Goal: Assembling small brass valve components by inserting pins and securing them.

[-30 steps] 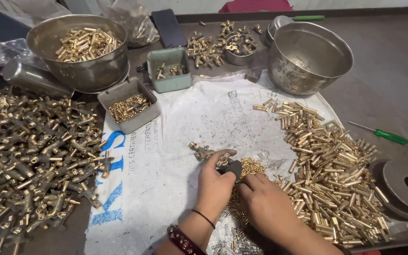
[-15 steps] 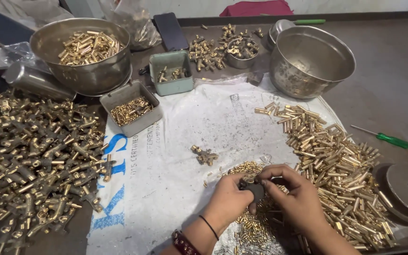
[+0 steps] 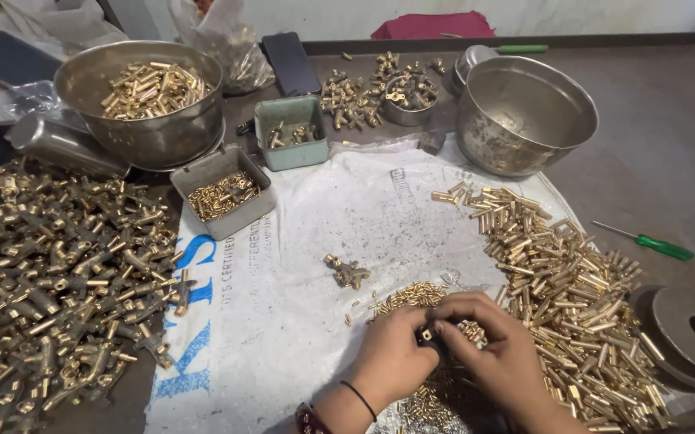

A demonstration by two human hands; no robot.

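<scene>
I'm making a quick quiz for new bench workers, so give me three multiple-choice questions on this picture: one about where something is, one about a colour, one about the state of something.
1. Where does the screwdriver lie?
A. right of the pile of brass tubes
B. inside the left steel bowl
C. on the phone

2. What colour is the screwdriver's handle?
A. red
B. green
C. yellow

3. How is the right steel bowl next to the left steel bowl?
A. heaped with brass parts
B. upside down
C. nearly empty

Answers: 1 A, it lies on the bare table beyond the tubes' right edge. 2 B, the handle shows bright green. 3 C, its inner wall and bottom show bare, while the left bowl holds brass parts.
</scene>
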